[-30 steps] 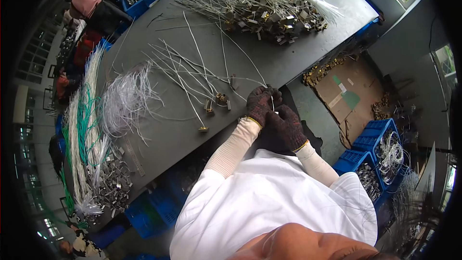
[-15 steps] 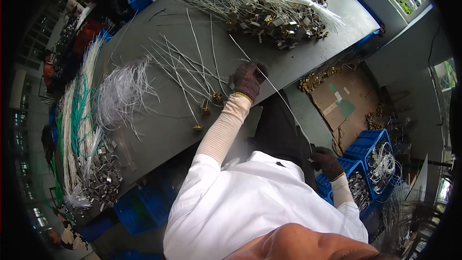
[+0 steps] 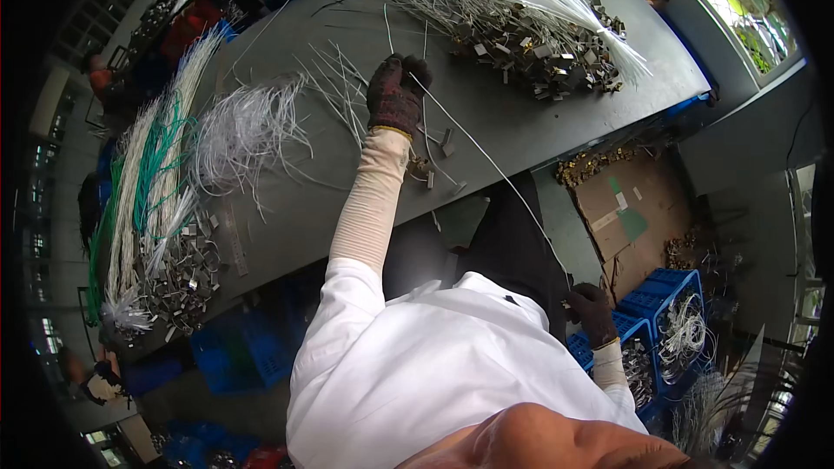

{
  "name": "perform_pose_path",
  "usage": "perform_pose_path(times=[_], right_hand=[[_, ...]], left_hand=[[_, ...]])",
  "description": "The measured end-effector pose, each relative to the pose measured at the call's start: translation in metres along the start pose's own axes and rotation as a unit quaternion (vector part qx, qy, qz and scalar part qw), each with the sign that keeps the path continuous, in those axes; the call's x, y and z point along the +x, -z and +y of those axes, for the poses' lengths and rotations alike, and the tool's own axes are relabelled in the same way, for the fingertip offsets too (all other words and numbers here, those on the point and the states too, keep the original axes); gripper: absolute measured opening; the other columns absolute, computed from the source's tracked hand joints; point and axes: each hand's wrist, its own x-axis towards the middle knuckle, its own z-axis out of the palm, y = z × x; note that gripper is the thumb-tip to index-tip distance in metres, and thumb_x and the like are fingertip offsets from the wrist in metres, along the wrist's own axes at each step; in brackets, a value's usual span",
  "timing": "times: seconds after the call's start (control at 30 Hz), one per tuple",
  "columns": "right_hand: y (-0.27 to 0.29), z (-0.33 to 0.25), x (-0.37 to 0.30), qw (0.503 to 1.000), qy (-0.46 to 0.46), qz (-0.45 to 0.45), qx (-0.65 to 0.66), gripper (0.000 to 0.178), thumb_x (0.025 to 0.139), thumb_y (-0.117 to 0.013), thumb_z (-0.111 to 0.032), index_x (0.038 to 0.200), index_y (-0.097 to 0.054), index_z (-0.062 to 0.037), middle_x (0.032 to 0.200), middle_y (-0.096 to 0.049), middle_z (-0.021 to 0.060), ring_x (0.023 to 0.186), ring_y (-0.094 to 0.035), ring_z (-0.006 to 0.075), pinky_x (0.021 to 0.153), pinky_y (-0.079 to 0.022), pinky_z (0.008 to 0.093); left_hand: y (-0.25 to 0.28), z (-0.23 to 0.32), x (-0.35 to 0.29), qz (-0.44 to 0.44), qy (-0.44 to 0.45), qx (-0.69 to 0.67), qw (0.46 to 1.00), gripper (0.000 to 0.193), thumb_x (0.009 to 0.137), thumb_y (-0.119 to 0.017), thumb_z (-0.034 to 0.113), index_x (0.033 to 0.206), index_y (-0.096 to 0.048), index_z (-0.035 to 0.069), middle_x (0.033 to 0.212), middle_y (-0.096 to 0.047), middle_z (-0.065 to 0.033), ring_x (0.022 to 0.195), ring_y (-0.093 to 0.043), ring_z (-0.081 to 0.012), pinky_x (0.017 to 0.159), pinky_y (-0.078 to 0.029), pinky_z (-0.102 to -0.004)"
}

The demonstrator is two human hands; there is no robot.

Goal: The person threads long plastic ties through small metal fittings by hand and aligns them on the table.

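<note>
We curl our left hand (image 3: 396,97) around a pale wire (image 3: 491,161) over the counter (image 3: 565,122). Our right hand (image 3: 592,313), likewise closed, holds the wire's lower part beyond the counter's near edge.

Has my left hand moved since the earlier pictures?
Yes: against the table, your left hand has moved leftward and farther in from the near edge.

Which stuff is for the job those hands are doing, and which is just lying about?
Seems to belong:
pale wire, stretched between the left hand and right hand;
loose wires beside the left hand, probably.

Seems just lying about:
cardboard sheet, below the table's level;
heap of clear strands.
</note>
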Motion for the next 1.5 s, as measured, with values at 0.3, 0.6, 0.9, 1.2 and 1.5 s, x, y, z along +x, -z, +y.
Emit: perform_pose_path(times=[0.3, 0.6, 0.9, 1.2, 1.5], right_hand=[[0.003, 0.012, -0.006, 0.999, 0.045, 0.008, -0.020, 0.020, 0.087, -0.067, -0.020, 0.088, -0.071, -0.0010, 0.075, -0.067, 0.0050, 0.056, -0.061, 0.0127, 0.051, -0.046, 0.0270], [0.013, 0.025, -0.002, 0.914, 0.307, -0.097, -0.246, 0.017, 0.087, -0.067, -0.019, 0.088, -0.070, -0.0020, 0.074, -0.061, 0.0005, 0.063, -0.058, 0.0111, 0.054, -0.044, 0.0267], [0.016, 0.036, 0.052, 0.974, 0.066, -0.214, -0.029, 0.012, 0.084, -0.070, -0.002, 0.096, -0.073, -0.0029, 0.075, -0.066, 0.0034, 0.063, -0.058, 0.0113, 0.055, -0.047, 0.0278], [0.006, 0.021, 0.075, 0.975, 0.060, -0.143, -0.161, 0.017, 0.080, -0.081, -0.014, 0.090, -0.075, -0.0015, 0.081, -0.073, 0.0077, 0.075, -0.068, 0.0132, 0.063, -0.054, 0.0303], [-0.011, -0.032, 0.048, 0.963, 0.119, -0.123, -0.209, 0.020, 0.088, -0.075, -0.017, 0.101, -0.071, -0.0023, 0.084, -0.070, 0.0063, 0.075, -0.067, 0.0168, 0.066, -0.054, 0.0318]], left_hand=[[0.005, 0.016, -0.006, -0.076, -0.007, 0.034, 0.996, 0.016, 0.098, -0.064, 0.015, 0.112, -0.066, 0.007, 0.108, -0.071, -0.0136, 0.098, -0.070, -0.0342, 0.088, -0.059, -0.0539], [-0.005, 0.020, -0.041, -0.140, 0.016, 0.087, 0.986, 0.017, 0.099, -0.062, 0.013, 0.114, -0.065, 0.007, 0.108, -0.071, -0.0140, 0.098, -0.071, -0.0320, 0.088, -0.059, -0.0520], [-0.046, 0.024, -0.130, -0.115, 0.060, 0.127, 0.983, 0.022, 0.098, -0.062, 0.014, 0.118, -0.063, 0.005, 0.108, -0.071, -0.0137, 0.101, -0.070, -0.0322, 0.092, -0.058, -0.0500], [-0.045, 0.041, -0.137, -0.144, 0.044, 0.172, 0.974, 0.020, 0.100, -0.061, 0.015, 0.116, -0.065, 0.005, 0.107, -0.072, -0.0139, 0.101, -0.071, -0.0327, 0.090, -0.059, -0.0483], [-0.079, 0.019, -0.157, -0.182, 0.080, 0.096, 0.975, 0.018, 0.100, -0.060, 0.015, 0.114, -0.065, 0.005, 0.105, -0.071, -0.0143, 0.102, -0.070, -0.0318, 0.091, -0.059, -0.0480]])
